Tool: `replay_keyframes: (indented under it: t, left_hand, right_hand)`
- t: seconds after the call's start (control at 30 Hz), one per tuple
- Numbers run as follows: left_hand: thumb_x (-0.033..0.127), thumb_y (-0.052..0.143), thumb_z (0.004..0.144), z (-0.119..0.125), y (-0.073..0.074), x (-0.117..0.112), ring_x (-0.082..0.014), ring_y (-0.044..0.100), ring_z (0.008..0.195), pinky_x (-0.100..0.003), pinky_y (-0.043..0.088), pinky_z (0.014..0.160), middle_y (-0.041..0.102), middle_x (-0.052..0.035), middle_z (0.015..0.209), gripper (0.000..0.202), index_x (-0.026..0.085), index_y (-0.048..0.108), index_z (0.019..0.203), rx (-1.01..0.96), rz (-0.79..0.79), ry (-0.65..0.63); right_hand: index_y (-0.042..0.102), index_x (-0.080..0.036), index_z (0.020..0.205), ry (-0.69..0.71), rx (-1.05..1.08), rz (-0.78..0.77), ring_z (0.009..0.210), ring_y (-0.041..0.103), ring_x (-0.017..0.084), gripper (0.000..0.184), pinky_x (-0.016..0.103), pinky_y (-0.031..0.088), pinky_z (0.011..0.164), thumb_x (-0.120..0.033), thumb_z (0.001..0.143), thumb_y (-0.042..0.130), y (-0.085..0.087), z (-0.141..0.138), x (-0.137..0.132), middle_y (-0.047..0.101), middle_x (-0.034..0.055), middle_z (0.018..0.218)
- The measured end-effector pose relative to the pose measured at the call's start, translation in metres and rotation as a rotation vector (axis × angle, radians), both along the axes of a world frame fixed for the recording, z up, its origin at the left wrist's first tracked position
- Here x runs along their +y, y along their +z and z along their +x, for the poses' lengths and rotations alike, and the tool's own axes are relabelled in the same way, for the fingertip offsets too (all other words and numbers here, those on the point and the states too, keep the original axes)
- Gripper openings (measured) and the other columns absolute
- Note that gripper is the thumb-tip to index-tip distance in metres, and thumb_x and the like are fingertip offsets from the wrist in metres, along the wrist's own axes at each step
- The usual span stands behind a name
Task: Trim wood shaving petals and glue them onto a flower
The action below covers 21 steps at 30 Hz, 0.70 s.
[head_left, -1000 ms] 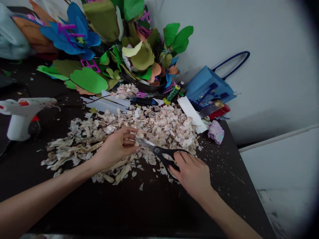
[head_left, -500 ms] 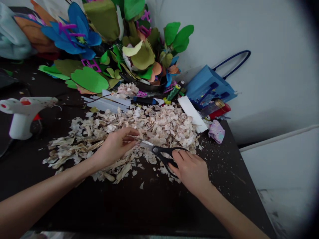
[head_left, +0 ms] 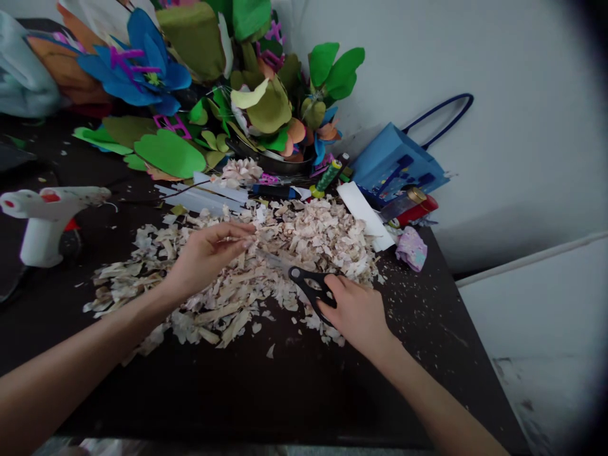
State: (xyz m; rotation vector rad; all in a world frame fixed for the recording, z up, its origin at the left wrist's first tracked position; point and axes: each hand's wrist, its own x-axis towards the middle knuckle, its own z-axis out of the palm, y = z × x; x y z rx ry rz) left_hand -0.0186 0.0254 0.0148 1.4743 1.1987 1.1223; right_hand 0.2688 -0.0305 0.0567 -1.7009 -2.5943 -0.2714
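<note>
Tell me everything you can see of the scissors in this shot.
The scissors have a black plastic grip with two loops and pale steel blades joined at a round pivot. They lie low over the pale shavings, blades angled up and left toward the left hand. The right hand holds the grip, its fingers curled over the loops. The blade tips blur into the shavings, so how far the blades are open is hard to tell.

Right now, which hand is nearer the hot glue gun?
Left. The left hand is right of the hot glue gun, over the pale scraps; the right hand, on the black scissors, is farther right.
</note>
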Motion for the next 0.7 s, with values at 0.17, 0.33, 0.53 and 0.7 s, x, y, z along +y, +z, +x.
replay_keyframes:
  t: [0.17,0.33,0.53,0.7]
  left_hand:
    - [0.049,0.082,0.075,-0.003,-0.005,0.006,-0.0124,0.058,0.068,-0.027,0.050,0.067,0.066,-0.0007,0.076,0.031,0.020,0.072,0.081,-0.254,-0.270,0.014]
    - [0.047,0.084,0.073,0.008,-0.003,-0.006,-0.0117,0.058,0.070,-0.025,0.049,0.064,0.068,-0.0015,0.083,0.037,0.020,0.074,0.095,-0.330,-0.464,-0.216]
    - [0.038,0.079,0.077,0.013,0.000,-0.011,-0.0125,0.059,0.065,-0.024,0.046,0.056,0.065,0.0003,0.078,0.043,0.017,0.063,0.111,-0.190,-0.393,-0.319]
    - [0.033,0.077,0.077,0.016,-0.002,-0.015,-0.0142,0.063,0.070,-0.027,0.051,0.063,0.063,0.0003,0.082,0.042,0.017,0.060,0.112,-0.119,-0.256,-0.329]
  right_hand:
    - [0.057,-0.022,0.077,-0.220,0.788,-0.447,0.056,0.057,0.017,0.031,0.026,0.038,0.052,-0.048,0.080,0.072,-0.017,-0.018,0.007,0.063,-0.0001,0.065]
    - [0.058,-0.022,0.082,-0.278,1.581,-0.639,0.045,0.048,0.012,0.033,0.026,0.042,0.047,-0.046,0.073,0.079,-0.036,-0.061,0.013,0.051,-0.0069,0.059]
    - [0.060,-0.022,0.081,-0.281,1.765,-0.668,0.049,0.054,0.011,0.032,0.026,0.047,0.050,-0.036,0.065,0.084,-0.045,-0.089,0.020,0.062,-0.0046,0.069]
    - [0.061,-0.021,0.080,-0.319,1.833,-0.719,0.050,0.055,0.010,0.031,0.025,0.049,0.050,-0.028,0.061,0.085,-0.051,-0.088,0.015,0.064,-0.0043,0.070]
